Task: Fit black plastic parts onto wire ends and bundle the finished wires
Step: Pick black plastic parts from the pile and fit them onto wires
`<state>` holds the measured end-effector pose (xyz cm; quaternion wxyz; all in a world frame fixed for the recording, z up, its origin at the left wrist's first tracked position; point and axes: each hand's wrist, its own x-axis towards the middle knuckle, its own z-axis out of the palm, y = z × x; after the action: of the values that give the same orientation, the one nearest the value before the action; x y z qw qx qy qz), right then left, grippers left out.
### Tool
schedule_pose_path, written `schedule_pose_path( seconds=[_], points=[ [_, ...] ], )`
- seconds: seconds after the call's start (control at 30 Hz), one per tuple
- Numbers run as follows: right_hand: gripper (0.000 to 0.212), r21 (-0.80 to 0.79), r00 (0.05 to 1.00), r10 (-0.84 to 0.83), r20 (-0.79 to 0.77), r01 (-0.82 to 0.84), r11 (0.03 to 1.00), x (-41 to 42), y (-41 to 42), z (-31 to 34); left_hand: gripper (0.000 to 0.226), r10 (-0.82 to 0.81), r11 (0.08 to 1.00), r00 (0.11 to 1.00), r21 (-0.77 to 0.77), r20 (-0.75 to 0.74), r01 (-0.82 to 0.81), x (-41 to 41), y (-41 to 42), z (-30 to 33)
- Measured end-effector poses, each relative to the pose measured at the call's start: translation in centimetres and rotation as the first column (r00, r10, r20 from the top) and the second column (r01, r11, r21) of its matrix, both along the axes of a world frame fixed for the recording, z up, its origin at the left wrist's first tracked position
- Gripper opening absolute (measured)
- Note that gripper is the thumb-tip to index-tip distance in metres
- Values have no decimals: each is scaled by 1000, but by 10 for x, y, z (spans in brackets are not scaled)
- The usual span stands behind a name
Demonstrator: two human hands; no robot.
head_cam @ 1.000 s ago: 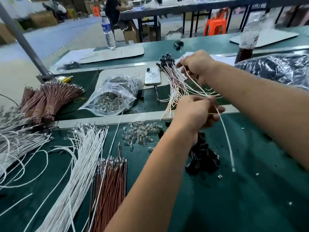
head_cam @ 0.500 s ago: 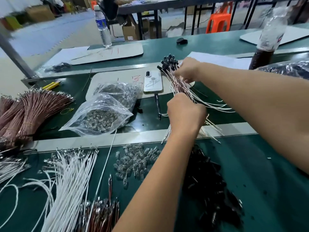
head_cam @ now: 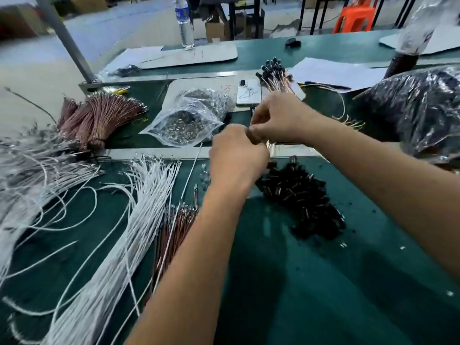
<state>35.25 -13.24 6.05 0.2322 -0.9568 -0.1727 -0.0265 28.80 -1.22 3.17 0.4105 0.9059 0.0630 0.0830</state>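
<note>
My left hand (head_cam: 236,155) and my right hand (head_cam: 278,118) meet above the middle of the green table (head_cam: 311,282), fingers curled round a bundle of finished wires (head_cam: 275,82). The bundle's black-capped ends stick out beyond my right hand, near the phone. Its other ends show as a few brown strands just below my fingers. A pile of loose black plastic parts (head_cam: 301,195) lies on the table just below and right of my hands. White wires (head_cam: 119,232) and brown wires (head_cam: 174,235) lie to the left.
A clear bag of metal terminals (head_cam: 184,123) and a white phone (head_cam: 248,92) sit behind my hands. Tied brown wire bundles (head_cam: 99,118) lie far left. A large dark plastic bag (head_cam: 418,108) fills the right. Two bottles (head_cam: 184,21) stand at the back.
My hands have closed together around the bundle and drawn it nearer to me. The loose wire ends that splayed out below are now gathered in. The camera has tilted down.
</note>
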Motion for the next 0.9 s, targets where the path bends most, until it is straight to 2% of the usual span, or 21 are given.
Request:
schedule_pose_path(
  seconds=[0.1, 0.17, 0.23, 0.37, 0.47, 0.57, 0.7, 0.8, 0.9],
  points=[
    [7, -70, 980, 161, -120, -170, 983, -55, 21, -11, 18, 155, 928, 988, 340, 21, -153, -22, 56, -7],
    [6, -118, 959, 234, -158, -254, 960, -81, 35, -21, 21, 237, 874, 971, 444, -34, -197, -34, 86, -14],
    [6, -137, 951, 262, -162, -284, 949, -97, 50, -30, 23, 248, 857, 963, 488, -105, -167, -41, 100, -21],
    [9, -191, 977, 202, -68, -211, 959, -111, 64, -37, 20, 222, 876, 969, 459, -110, -148, -49, 102, -28],
    [1, -385, 990, 134, -47, -141, 912, -114, 55, -35, 23, 202, 889, 978, 428, -52, -161, -49, 98, -26],
    [22, -523, 994, 83, -76, -110, 845, -113, 37, -29, 16, 177, 909, 984, 388, -27, -153, -48, 89, -22],
    [15, -447, 993, 82, -80, -109, 888, -109, 33, -23, 18, 132, 935, 991, 335, -25, -116, -47, 74, -20],
    [19, -474, 983, 99, -156, -163, 866, -106, 34, -23, 19, 88, 951, 995, 301, -36, -73, -46, 67, -20],
    [26, -531, 943, 78, -323, -249, 810, -105, 22, -16, 13, 41, 974, 998, 223, -53, -28, -47, 60, -23]
  ],
)
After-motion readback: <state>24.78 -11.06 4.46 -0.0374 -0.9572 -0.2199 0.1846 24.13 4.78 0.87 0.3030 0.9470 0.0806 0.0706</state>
